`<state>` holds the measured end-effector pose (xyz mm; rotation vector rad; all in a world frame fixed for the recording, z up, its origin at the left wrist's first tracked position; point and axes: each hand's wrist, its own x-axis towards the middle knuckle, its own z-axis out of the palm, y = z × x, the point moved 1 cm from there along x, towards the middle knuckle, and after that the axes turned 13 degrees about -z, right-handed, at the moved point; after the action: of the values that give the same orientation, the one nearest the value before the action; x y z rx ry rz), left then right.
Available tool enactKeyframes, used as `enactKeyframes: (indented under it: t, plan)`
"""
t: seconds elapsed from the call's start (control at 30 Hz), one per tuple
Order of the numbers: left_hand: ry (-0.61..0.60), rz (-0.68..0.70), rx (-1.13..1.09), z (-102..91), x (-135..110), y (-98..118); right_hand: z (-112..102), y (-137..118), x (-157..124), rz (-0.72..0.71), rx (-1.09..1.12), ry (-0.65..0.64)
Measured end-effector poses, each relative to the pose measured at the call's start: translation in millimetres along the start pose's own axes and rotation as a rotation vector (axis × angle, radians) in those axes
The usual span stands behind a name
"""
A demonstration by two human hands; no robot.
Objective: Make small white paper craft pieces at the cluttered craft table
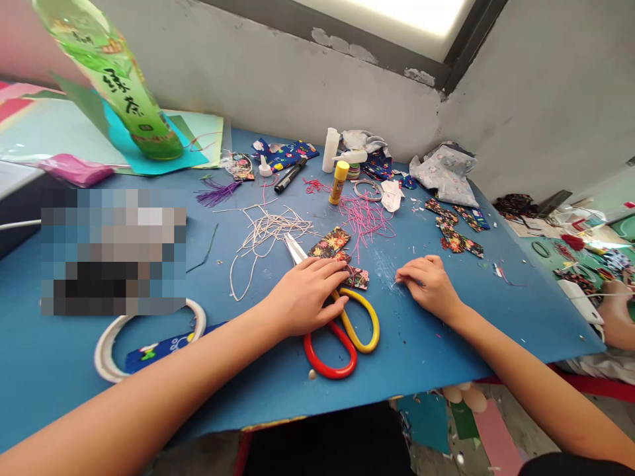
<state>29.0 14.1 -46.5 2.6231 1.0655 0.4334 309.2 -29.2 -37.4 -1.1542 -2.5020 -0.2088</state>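
Note:
My left hand (311,291) lies over the scissors (358,324), its fingers stretched out across their middle. The blades point up and left; the red and yellow handle loops show below the hand. Dark flowered fabric pieces (331,242) stick out beyond the fingers, partly hidden by them. To the right, my right hand (430,287) rests on the table with fingers curled and tips together. Whether it pinches anything small cannot be seen. Beside those fingertips is a whitish smear (389,271) on the blue tabletop.
Beige cord (270,228) and pink cord (364,215) lie tangled beyond the hands. A glue stick (338,183), a black marker (290,175) and fabric scraps (449,228) are farther back. At left are a green tea bottle (124,99) and a white tape ring (106,350).

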Motion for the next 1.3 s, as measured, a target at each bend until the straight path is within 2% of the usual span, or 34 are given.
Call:
enactKeyframes:
  t: [0.27,0.37,0.5,0.67,0.77,0.9,1.07,1.3]
  plan:
    - [-0.006,-0.005,-0.014,0.4,0.9,-0.1,24.4,19.3,41.9,-0.022,-0.059,-0.007]
    - [-0.007,-0.010,-0.015,0.2,1.1,-0.2,27.7,24.7,51.6,-0.008,-0.067,-0.001]
    - [-0.007,-0.003,-0.015,0.3,1.3,-0.6,15.6,20.4,46.0,-0.033,-0.045,0.007]
    - [-0.002,0.010,-0.016,0.7,1.6,-0.9,-8.8,4.1,14.6,-0.111,-0.005,-0.036]
    - [0.012,0.009,-0.017,0.8,1.4,-1.2,-15.1,-1.3,1.7,-0.126,-0.005,-0.057]
    - [0.012,0.012,-0.011,0.6,1.3,-1.9,-10.6,-3.6,2.8,-0.138,-0.023,-0.057]
    - [0.014,0.015,-0.007,-0.3,1.5,-2.2,1.6,-4.2,19.4,-0.138,-0.072,-0.037]
    - [0.008,0.012,-0.017,-0.7,2.0,-1.3,20.3,10.2,46.4,-0.077,-0.152,0.006]
